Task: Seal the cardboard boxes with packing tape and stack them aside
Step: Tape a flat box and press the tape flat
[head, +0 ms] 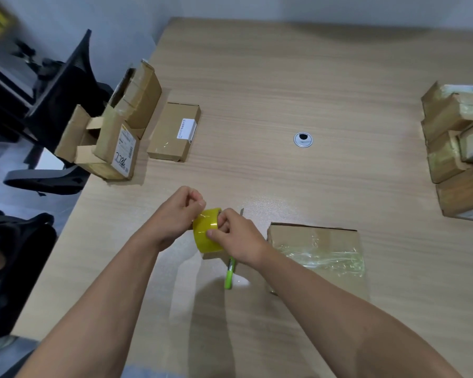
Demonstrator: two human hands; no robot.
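Observation:
A yellow roll of packing tape [206,234] is held above the table in front of me. My left hand [175,214] grips its left side with curled fingers. My right hand [236,237] holds the roll from the right, its thumb and fingers pinching at the tape's surface. A green-handled cutter [230,274] lies on the table below my right hand. To the right lies a flat cardboard box [316,241] with clear tape across its top.
Opened boxes [120,126] and a flat labelled box [174,132] stand at the table's left edge. A stack of taped boxes [453,151] fills the right side. A round cable grommet [303,139] sits mid-table. Black chairs [55,105] stand left of the wooden table [257,85].

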